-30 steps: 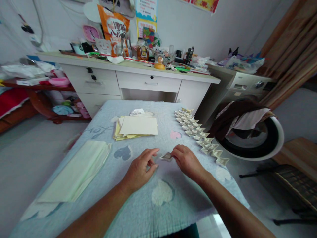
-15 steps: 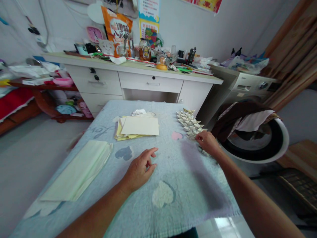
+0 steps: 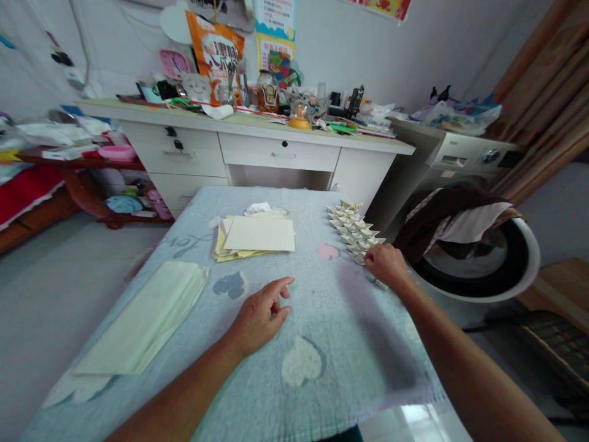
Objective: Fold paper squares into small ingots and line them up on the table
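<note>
My left hand [image 3: 262, 316] hovers over the middle of the blue cloth-covered table [image 3: 340, 405], fingers loosely spread and holding nothing. At the right side, my right hand [image 3: 386, 265] is closed, with its fingers curled down at the near end of several folded paper boats [image 3: 353, 227]. These pale boats stand close together in rows, and the farthest one is patterned. Beneath the right hand a pale folded edge [image 3: 381, 284] peeks out; whatever the fingers grip is hidden. Beyond my left hand lies a stack of cream and yellow paper sheets [image 3: 260, 234].
Folded pale green paper [image 3: 142, 319] lies along the table's left side. Crumpled white tissue [image 3: 258, 208] sits behind the stack. A cluttered desk [image 3: 285, 138] stands beyond the table. To the right, a washing machine's open door [image 3: 519, 270] has clothes hanging out.
My right hand has shifted slightly right at the near end of the paper boats, and its fingers look more curled. My left hand has stayed almost still.
</note>
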Demonstrator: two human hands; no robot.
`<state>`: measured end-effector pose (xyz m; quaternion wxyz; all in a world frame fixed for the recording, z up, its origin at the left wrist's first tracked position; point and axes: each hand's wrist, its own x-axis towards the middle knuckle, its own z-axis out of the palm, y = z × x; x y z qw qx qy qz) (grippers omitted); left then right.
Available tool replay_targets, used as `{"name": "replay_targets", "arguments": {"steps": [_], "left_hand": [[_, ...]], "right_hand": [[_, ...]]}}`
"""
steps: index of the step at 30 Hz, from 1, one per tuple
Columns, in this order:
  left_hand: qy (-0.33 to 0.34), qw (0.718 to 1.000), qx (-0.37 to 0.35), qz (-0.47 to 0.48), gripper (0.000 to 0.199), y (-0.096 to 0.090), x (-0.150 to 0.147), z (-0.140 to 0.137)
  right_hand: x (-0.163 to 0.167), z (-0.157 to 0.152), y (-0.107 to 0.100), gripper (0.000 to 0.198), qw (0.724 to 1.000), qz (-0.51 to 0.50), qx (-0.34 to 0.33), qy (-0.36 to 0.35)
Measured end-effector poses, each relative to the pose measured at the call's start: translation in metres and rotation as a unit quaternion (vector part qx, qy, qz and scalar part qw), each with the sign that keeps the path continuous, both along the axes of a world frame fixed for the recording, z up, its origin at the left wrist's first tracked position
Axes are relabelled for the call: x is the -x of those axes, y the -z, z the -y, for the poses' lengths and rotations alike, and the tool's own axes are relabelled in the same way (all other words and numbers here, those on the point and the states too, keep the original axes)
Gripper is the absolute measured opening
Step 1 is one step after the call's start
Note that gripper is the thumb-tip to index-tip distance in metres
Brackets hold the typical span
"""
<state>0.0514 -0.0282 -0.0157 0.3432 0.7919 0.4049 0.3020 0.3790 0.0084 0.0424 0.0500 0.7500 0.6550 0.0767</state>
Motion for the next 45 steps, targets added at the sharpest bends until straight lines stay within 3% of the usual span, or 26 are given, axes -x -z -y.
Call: {"name": "replay_targets", "arguments": {"steps": [8, 11, 17, 25, 31, 37, 45], "left_hand": [[-0.006, 1.0, -0.011, -0.01, 0.046, 0.001, 0.002, -0.001], [-0.022, 0.999, -0.029, -0.009, 0.039, -0.001, 0.003, -0.003], [-0.103, 0.993, -0.044, 0.021, 0.022, -0.004, 0.012, -0.017], [-0.175, 0.981, -0.012, 0.078, 0.018, 0.002, 0.024, -0.03], [-0.18, 0.98, 0.002, 0.086, 0.017, 0.005, 0.025, -0.031], [-0.174, 0.981, -0.002, 0.086, 0.017, 0.004, 0.024, -0.03], [-0.17, 0.983, -0.007, 0.073, 0.016, 0.002, 0.024, -0.028]], "right_hand": [[0.01, 0.012, -0.002, 0.023, 0.993, -0.044, -0.1, -0.04], [0.035, 0.012, 0.001, 0.019, 0.981, -0.097, -0.13, -0.103], [0.106, -0.004, 0.014, 0.014, 0.958, -0.188, -0.105, -0.191], [0.16, -0.043, 0.033, 0.047, 0.941, -0.201, -0.147, -0.228], [0.167, -0.062, 0.042, 0.053, 0.935, -0.211, -0.145, -0.243], [0.162, -0.072, 0.04, 0.02, 0.922, -0.228, -0.126, -0.285], [0.169, -0.078, 0.035, 0.023, 0.942, -0.209, -0.118, -0.234]]}}
